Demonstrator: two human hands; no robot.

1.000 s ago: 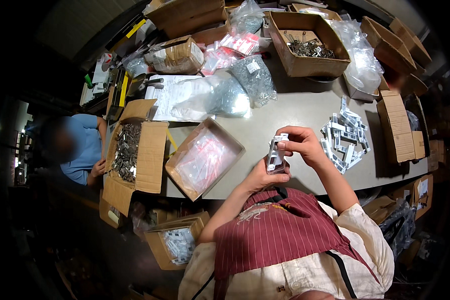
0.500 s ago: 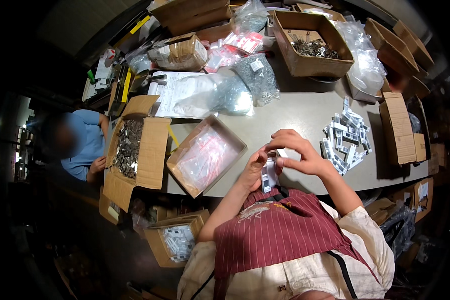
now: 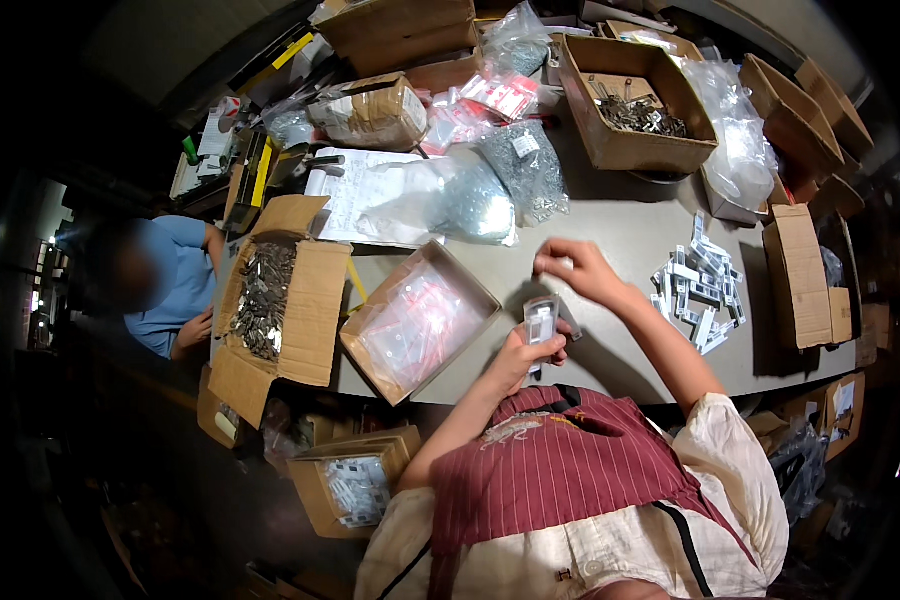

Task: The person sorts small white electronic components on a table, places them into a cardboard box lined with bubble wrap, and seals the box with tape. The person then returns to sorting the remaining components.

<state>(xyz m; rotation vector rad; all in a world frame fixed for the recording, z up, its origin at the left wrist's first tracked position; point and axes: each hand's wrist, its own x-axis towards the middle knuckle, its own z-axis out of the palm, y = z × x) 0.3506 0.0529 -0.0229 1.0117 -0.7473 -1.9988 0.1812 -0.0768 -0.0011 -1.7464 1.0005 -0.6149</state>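
Observation:
My left hand (image 3: 518, 360) is closed around a small white rectangular plastic piece (image 3: 541, 318) with a clear-looking middle, held upright over the table's front edge. Another part juts out beside its fingers, too blurred to name. Above and to the right, my right hand (image 3: 588, 270) is apart from the piece, its fingertips pinched together. A pale speck shows at those fingers; I cannot make out what they hold. Right of it lies a loose pile of similar white plastic pieces (image 3: 708, 285). An open carton (image 3: 482, 292) with clear, red-edged bags (image 3: 417, 325) stands left of my hands.
A carton (image 3: 310, 320) of metal parts stands at the left, another (image 3: 650, 153) at the back. Bags of small parts (image 3: 525, 165) lie on papers (image 3: 355, 205). Below the table edge is a box of white pieces (image 3: 358, 490). A person in blue (image 3: 180, 275) is at far left.
My right hand has left the white piece and moved up, its fingers now pinched. My left hand keeps hold of the piece, which shows more plainly. The view has shifted slightly.

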